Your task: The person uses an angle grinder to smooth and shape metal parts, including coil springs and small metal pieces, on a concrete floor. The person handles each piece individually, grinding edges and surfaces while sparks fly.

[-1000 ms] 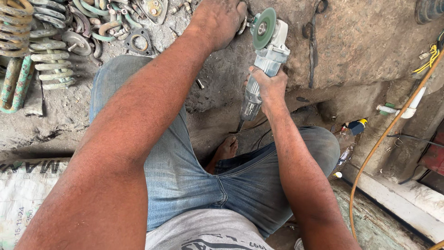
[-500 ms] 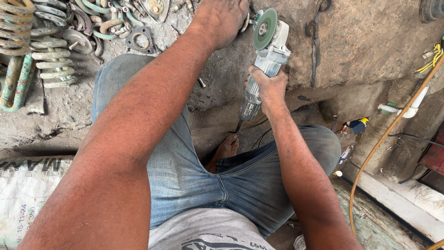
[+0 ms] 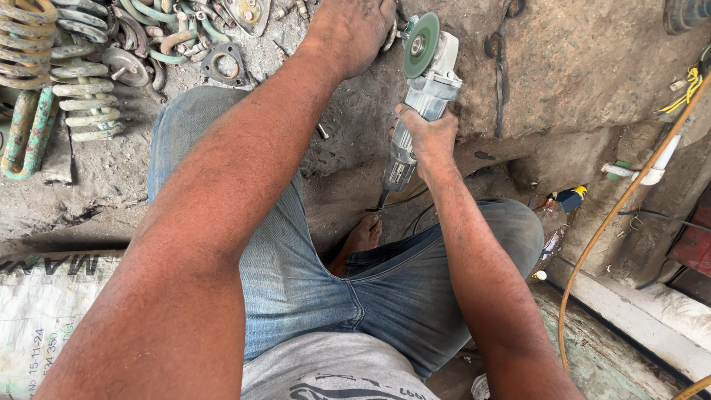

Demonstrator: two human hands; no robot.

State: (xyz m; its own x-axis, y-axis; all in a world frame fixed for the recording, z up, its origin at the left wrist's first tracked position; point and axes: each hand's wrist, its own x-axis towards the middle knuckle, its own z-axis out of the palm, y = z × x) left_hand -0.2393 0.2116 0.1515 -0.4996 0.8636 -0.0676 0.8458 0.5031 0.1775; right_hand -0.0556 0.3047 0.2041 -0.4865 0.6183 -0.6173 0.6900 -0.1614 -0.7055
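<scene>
Overhead: right hand (image 3: 428, 137) gripping angle grinder (image 3: 422, 96).

Single head-worn view, looking steeply down, close over the lap and dirt floor (image 3: 578, 67)

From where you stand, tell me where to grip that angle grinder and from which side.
Grip the angle grinder round its slim grey barrel, where the right hand already wraps it, coming from the cord end nearest the body. The green disc sits at the far end beside the left hand, so probably keep fingers off that head.
</scene>
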